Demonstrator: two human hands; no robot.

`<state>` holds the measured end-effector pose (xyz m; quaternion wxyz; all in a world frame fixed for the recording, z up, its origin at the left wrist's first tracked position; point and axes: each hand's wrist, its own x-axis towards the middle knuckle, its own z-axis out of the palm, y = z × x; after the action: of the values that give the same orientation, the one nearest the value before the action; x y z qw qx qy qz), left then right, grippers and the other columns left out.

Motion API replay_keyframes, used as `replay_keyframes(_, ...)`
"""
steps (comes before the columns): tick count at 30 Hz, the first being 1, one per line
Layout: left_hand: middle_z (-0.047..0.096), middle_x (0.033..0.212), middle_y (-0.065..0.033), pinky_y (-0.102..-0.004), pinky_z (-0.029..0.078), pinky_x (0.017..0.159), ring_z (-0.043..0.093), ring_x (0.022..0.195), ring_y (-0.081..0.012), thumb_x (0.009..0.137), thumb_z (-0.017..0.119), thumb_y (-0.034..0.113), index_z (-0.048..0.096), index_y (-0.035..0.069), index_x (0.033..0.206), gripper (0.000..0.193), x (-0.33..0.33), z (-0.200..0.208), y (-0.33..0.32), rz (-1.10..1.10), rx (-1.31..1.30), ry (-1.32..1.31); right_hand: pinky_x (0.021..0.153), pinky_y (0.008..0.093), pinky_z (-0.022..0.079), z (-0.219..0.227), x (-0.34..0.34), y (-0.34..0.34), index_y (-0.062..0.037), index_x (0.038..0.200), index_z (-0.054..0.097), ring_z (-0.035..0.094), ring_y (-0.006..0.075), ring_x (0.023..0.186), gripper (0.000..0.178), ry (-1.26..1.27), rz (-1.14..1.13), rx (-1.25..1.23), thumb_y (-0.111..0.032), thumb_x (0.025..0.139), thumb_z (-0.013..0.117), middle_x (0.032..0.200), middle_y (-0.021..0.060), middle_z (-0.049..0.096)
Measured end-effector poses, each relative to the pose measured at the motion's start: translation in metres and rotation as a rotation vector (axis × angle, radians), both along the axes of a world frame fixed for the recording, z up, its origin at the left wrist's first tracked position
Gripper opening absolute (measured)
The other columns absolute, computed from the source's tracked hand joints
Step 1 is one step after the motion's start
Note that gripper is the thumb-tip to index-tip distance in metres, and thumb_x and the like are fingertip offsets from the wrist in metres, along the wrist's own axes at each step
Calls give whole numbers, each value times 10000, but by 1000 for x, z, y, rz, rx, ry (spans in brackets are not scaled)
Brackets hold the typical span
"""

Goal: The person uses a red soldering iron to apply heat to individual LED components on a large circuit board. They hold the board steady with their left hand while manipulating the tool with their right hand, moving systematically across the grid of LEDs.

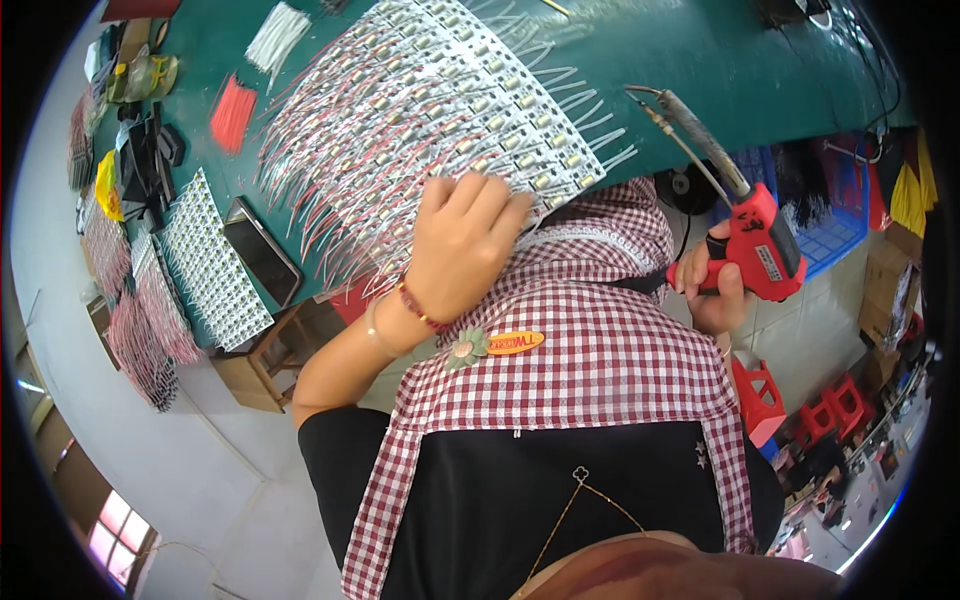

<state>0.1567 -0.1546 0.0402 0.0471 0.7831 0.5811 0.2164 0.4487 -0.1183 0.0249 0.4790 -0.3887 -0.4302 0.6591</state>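
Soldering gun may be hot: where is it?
In the head view's right half, the soldering gun is in the right hand, right of the circuit boards.

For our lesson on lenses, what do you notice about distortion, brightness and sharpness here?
Head view: black corners frame a rounded image; head view: the window glows pale and leans near the lower-left rim; head view: the soldering gun looks fairly sharp.

Wired panel (pixel 450 90) on green table (pixel 700 60)
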Motion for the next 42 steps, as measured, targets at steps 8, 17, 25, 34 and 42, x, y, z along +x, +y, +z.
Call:
replay_keyframes(8,563,776,-71,-386,404,689,547,774,-261,750,697,14,643,46,834,106,-87,26,-4,375,15,10,427,253,399,0,-17,52,16,1251,409,408,96,424,451,183,66,18,-348,995,481,657,48,479)
replay_keyframes(17,615,905,-37,-403,422,781,573,926,-262,772,721,159,643,88,755,106,-193,-33,147,495,322,24,413,256,401,12,-35,78,21,1247,423,405,105,424,442,286,82,81,-343,1001,478,657,52,481)
replay_keyframes(25,553,946,-18,-387,349,799,515,973,-225,733,735,184,629,126,761,124,-180,-44,197,587,229,192,395,256,391,20,-52,84,10,1214,429,420,108,425,407,266,45,64,-324,993,495,649,61,491)
replay_keyframes(34,589,960,-35,-420,400,787,543,1003,-260,774,724,192,655,132,843,115,-231,-19,140,735,26,236,401,250,392,19,-66,94,7,1231,434,410,101,426,410,252,90,67,-328,1000,482,651,54,487)
replay_keyframes(42,586,902,-27,-408,394,771,532,938,-248,802,699,189,652,123,825,84,-238,-48,118,704,96,285,440,242,411,29,-84,98,1,1248,441,429,93,457,404,256,179,96,-319,1004,465,686,45,492)
